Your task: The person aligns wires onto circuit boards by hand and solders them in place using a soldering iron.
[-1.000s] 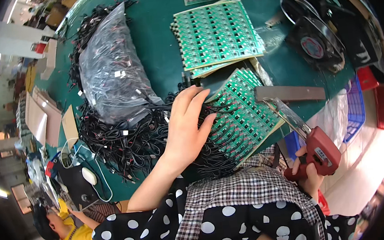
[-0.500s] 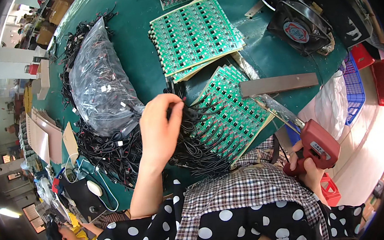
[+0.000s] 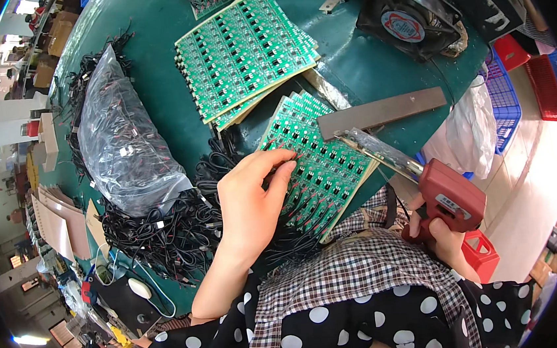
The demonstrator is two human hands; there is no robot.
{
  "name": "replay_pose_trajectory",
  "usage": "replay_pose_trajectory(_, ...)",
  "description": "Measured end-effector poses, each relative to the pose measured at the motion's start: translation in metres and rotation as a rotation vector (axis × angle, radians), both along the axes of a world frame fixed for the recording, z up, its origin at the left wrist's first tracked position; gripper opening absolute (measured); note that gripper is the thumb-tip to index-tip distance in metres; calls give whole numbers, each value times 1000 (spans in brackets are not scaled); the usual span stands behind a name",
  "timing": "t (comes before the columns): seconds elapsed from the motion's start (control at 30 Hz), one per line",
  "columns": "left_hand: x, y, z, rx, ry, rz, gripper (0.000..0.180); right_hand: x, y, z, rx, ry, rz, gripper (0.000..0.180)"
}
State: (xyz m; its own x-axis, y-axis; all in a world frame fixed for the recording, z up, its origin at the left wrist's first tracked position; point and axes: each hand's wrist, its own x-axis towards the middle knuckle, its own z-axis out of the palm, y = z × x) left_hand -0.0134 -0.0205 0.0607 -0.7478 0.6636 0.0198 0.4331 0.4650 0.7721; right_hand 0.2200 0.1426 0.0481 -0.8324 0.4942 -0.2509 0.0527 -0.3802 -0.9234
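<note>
Left hand (image 3: 247, 200) has come over from beside the cable heap (image 3: 159, 244) onto the near circuit board (image 3: 337, 162) — thumb and forefinger pinched together, apparently on a thin wire (image 3: 296, 157) at the board's upper part. Right hand (image 3: 441, 236) is wrapped round the grip of a red soldering gun (image 3: 456, 195), its tip by the end of a flat bar (image 3: 389, 111); can't tell from where I stand whether it touches the board. More wires already lie along the board's lower left edge. Stack of boards (image 3: 245, 54) sits just beyond.

Step in hand looks like placing one wire end for soldering. Next move, I'd judge, calls for a steady pinch on the right spot — and the hot tip brought in close, clear of the fingertips.
</note>
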Motion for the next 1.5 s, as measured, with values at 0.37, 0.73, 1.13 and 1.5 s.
replay_pose_trajectory(0.37, 17, 8, -21, -6, 302, -126, 13, -3, 4, -6, -80, 35, 64, 49)
replay_pose_trajectory(0.73, 20, 6, -23, -154, 457, -155, 17, -13, 24, 11, -243, -182, 277, 68)
replay_pose_trajectory(1.13, 20, 12, -18, -275, 529, -213, 22, -3, 25, -7, -126, -202, 385, 75)
replay_pose_trajectory(1.5, 16, 10, -16, -304, 522, -262, 23, -15, 33, 10, 24, -428, 492, 67)
